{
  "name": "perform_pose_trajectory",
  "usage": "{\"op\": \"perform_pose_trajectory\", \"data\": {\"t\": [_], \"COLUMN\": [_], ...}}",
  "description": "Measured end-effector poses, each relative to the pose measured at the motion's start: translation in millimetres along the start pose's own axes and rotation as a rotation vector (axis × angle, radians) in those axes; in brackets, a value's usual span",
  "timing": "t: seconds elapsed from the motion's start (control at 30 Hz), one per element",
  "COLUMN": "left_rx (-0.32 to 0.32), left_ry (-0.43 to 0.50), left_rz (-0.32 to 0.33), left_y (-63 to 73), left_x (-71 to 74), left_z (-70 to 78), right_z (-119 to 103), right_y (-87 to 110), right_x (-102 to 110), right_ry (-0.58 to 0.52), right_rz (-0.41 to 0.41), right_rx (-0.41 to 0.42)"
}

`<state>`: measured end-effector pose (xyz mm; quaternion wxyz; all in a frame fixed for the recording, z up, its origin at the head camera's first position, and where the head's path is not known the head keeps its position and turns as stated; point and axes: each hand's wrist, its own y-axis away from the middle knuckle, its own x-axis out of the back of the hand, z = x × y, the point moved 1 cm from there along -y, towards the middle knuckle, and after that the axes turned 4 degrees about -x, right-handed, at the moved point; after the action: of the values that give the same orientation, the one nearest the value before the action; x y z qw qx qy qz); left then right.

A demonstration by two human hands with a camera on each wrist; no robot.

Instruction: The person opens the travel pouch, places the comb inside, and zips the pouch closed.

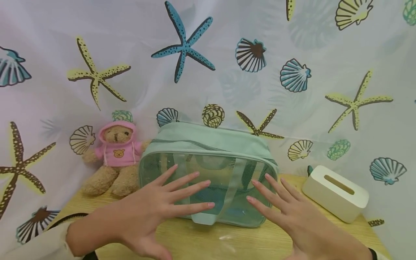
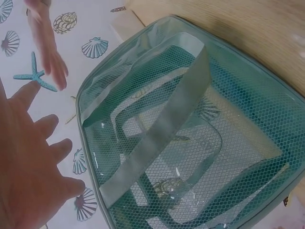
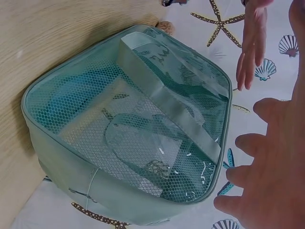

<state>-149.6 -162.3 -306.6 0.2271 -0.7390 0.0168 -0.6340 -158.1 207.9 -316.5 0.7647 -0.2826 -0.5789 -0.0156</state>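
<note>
A mint-green toiletry bag [image 1: 211, 137] with clear and mesh sides stands on the wooden table [image 1: 195, 242]. Its strap handle [image 1: 234, 180] hangs down the front, and a zipper runs along the upper edge. Something blue shows dimly through the mesh. Before the bag's left half, my left hand [image 1: 152, 202] is spread with straight fingers, holding nothing. My right hand [image 1: 302, 220] is likewise spread before the bag's right side. Both wrist views show the bag [image 2: 162, 129] apart from the fingers; the right wrist view also shows its side zipper pull [image 3: 82, 193].
Left of the bag sits a teddy bear [image 1: 118, 159] in a pink hoodie. A white tissue box [image 1: 336, 193] with a slot on top stands at the right. Behind them hangs a white cloth [image 1: 136, 25] printed with starfish and shells.
</note>
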Motion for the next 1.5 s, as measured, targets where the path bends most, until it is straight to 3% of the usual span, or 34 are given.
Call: {"op": "perform_pose_trajectory", "data": {"t": [0.33,0.63,1.07,1.5], "left_rx": [-0.011,0.016,0.004,0.014], "left_ry": [0.015,0.025,-0.010,-0.040], "left_rz": [0.013,0.040,0.014,0.002], "left_y": [0.3,11.8,9.4,12.1], "left_x": [-5.4,-8.7,-9.5,-9.9], "left_z": [-4.6,-6.8,-8.6,-11.0], "right_z": [2,2,3,8], "right_y": [4.5,2.0,5.8,2.4], "right_x": [0,-3,1,0], "right_ry": [-0.014,-0.021,-0.034,0.001], "right_rz": [-0.062,-0.059,-0.097,-0.093], "right_rx": [-0.068,-0.059,-0.106,-0.063]}}
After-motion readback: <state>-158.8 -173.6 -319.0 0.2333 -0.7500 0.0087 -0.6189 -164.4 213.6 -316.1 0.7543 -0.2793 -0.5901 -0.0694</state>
